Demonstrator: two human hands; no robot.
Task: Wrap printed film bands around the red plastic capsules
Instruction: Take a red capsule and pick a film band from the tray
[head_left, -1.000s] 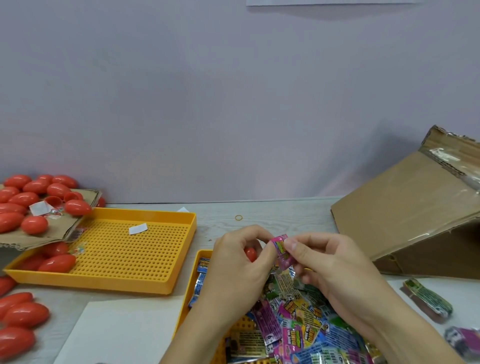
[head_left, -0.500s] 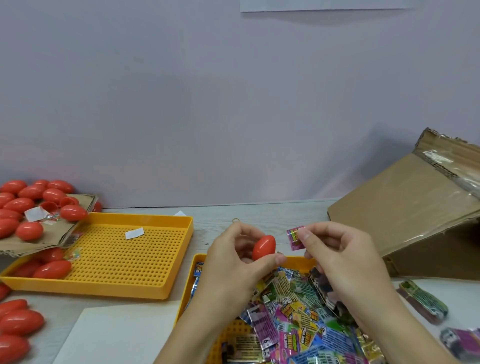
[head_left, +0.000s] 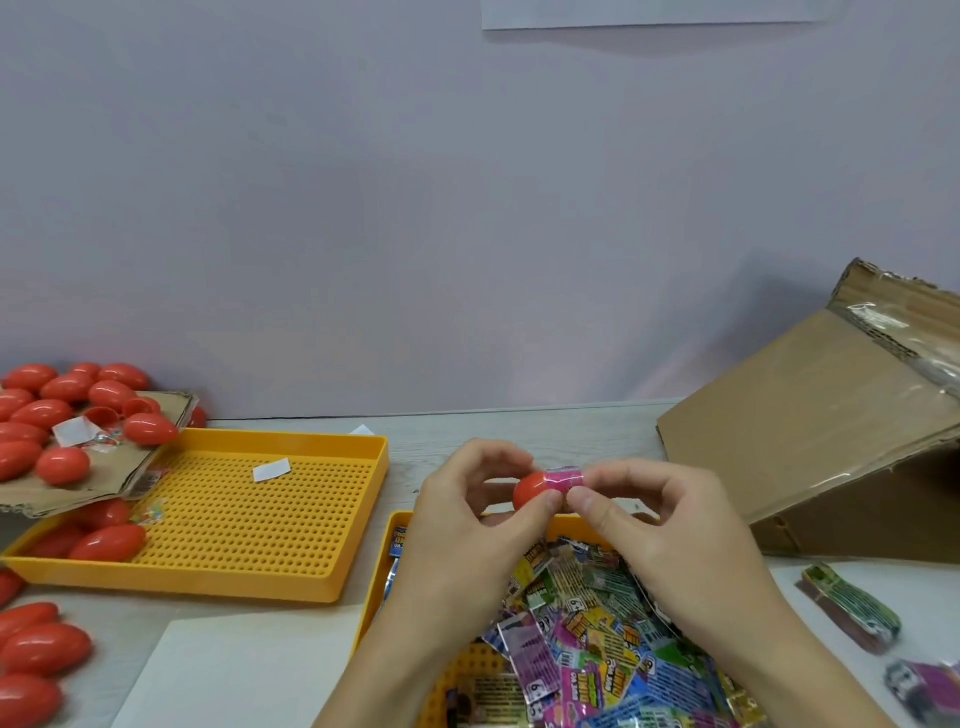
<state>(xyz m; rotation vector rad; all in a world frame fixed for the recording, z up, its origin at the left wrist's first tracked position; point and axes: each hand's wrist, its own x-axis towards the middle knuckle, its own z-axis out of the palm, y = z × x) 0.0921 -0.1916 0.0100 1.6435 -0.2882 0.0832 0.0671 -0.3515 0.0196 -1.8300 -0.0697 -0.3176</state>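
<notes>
Nearest, a yellow tray holds a heap of printed film bands, too many and too overlapped to count. A white sheet lies to its left, with four loose red capsules at the near left edge. Above the heap, the left hand pinches one red capsule between thumb and fingers, and the right hand pinches a pink band sitting around the capsule's right end. Two band bundles lie at the right. Farther left, a second perforated yellow tray holds three capsules and one white slip. Behind, a cardboard piece carries roughly a dozen capsules. A tilted cardboard box stands far right.
</notes>
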